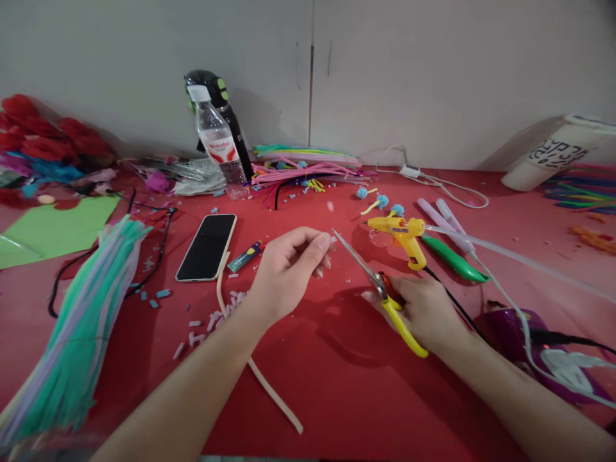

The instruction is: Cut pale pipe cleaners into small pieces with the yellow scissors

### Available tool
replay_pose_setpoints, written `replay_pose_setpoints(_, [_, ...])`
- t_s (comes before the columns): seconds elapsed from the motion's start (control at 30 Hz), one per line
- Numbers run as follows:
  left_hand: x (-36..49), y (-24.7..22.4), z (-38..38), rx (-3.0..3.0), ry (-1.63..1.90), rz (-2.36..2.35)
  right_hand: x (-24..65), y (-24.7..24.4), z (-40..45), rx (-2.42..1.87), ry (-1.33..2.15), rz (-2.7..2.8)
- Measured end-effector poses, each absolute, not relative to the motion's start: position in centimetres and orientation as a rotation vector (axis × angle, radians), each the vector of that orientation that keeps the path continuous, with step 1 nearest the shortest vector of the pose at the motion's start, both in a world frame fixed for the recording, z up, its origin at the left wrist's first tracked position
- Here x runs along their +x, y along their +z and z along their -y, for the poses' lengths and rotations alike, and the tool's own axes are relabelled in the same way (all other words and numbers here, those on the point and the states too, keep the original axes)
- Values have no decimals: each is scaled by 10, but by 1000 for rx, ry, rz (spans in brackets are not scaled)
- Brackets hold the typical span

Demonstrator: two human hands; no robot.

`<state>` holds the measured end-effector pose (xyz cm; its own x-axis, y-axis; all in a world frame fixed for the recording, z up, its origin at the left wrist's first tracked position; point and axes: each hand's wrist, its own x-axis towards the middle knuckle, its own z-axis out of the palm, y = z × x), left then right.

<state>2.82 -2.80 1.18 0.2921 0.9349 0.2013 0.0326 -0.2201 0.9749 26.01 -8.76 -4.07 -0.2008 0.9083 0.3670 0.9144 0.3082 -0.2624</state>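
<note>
My left hand [291, 269] is closed in a pinch above the red tabletop, with the end of a small pale piece of pipe cleaner [333, 239] showing at its fingertips. Scissors [378, 276] with yellow handles are gripped in my right hand [428, 311]. Their tips point up and left, close beside the pinched piece. A tiny blurred pale bit [330, 206] appears just beyond the fingertips; whether it is in the air or on the table I cannot tell. Short lilac cut pieces [212, 324] lie scattered beneath my left forearm.
A yellow glue gun [397, 231] lies beyond my right hand, its cord passing under that arm. To the left are a phone [206, 248], a lighter [245, 256] and a pipe cleaner bundle [91, 327]. A bottle [219, 144] and pink pipe cleaners [308, 173] line the wall.
</note>
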Motion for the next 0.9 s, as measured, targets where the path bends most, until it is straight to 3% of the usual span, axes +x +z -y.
replay_pose_setpoints(0.4, [-6, 7, 5, 2058, 915, -1219, 265, -47, 72, -1882, 305, 1837])
replay_pose_setpoints(0.9, [-12, 2, 0, 2080, 845, -1139, 263, -43, 75, -1778, 566, 1886])
